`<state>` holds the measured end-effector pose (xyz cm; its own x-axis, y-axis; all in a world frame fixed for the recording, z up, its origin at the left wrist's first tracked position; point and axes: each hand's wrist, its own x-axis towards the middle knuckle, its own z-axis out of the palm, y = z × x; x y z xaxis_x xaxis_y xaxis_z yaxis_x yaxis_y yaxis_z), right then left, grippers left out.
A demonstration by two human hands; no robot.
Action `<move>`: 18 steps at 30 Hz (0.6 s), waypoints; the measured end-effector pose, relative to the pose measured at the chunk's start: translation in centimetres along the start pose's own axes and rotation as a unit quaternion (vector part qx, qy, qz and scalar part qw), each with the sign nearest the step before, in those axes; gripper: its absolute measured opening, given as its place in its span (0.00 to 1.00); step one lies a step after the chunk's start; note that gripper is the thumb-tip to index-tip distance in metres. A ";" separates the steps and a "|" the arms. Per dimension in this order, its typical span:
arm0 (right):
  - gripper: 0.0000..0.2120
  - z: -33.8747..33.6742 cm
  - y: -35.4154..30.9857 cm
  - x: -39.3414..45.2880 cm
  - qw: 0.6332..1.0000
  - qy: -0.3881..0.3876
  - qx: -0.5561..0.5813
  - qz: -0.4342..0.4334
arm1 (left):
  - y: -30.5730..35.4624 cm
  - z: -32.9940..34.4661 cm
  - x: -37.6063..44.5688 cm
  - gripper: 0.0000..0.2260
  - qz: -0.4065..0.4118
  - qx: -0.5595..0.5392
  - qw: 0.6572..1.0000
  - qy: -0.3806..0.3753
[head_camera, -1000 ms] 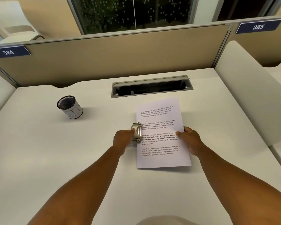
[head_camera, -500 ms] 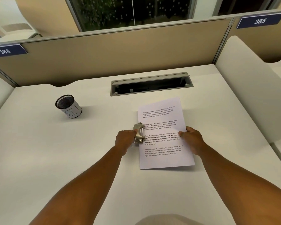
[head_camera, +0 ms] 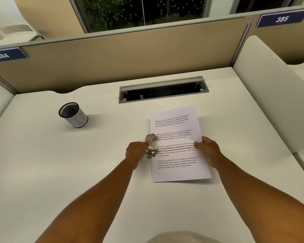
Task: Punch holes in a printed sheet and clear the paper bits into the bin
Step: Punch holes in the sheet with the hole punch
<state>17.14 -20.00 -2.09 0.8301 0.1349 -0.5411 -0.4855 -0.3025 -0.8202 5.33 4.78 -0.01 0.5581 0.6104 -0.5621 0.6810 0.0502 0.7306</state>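
Head-camera view of a white counter [head_camera: 42, 163] enclosed by a tan partition [head_camera: 130, 58] at the rear and a pale side panel [head_camera: 270, 95] on the right. A printed sheet [head_camera: 177, 137] lies flat on the counter, slightly right of centre, carrying four blocks of text, one of them partly in bold. A small metal hole punch [head_camera: 151, 144] sits on the sheet's left edge, about halfway along its length, with its mouth over the paper margin. The left hand [head_camera: 136, 152] is beside the punch, its fingers [head_camera: 147, 142] curled closed against the punch's outer side with the thumb tip touching the metal body. The right hand [head_camera: 208, 149] rests at the sheet's right edge, roughly level with the punch; its fingers [head_camera: 197, 144] are folded over onto the paper, with the thumb lying on the printed surface and the rest of the hand just off the edge. Whether this hand pinches the sheet or merely presses it flat cannot be told. Both bare forearms extend from the lower frame. A black mesh cup wrapped in a white hand-lettered label, the bin [head_camera: 73, 115], stands upright well to the left of the sheet and apart from both hands. Behind the sheet, an open grey cable tray [head_camera: 163, 89] is recessed in the counter. Blue number plates reading 384 [head_camera: 5, 54] and 385 [head_camera: 282, 19] are fixed to the partition tops.
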 end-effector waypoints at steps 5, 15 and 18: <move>0.07 -0.1 0.2 0.1 1.000 -0.001 -0.005 0.004 | -0.2 0.1 0.3 0.18 -0.005 -0.001 1.000 -0.002; 0.06 -0.2 0.5 0.1 1.000 -0.007 -0.010 0.009 | -0.4 0.3 0.3 0.15 -0.005 0.002 1.000 -0.001; 0.06 -0.2 0.6 0.2 1.000 -0.008 -0.012 0.014 | -0.5 0.4 0.2 0.14 -0.005 0.007 1.000 0.003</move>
<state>17.08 -20.34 -2.66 0.8119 0.1420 -0.5663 -0.5010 -0.3288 -0.8006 5.31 4.56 -0.62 0.5487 0.6141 -0.5672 0.6927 0.0458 0.7197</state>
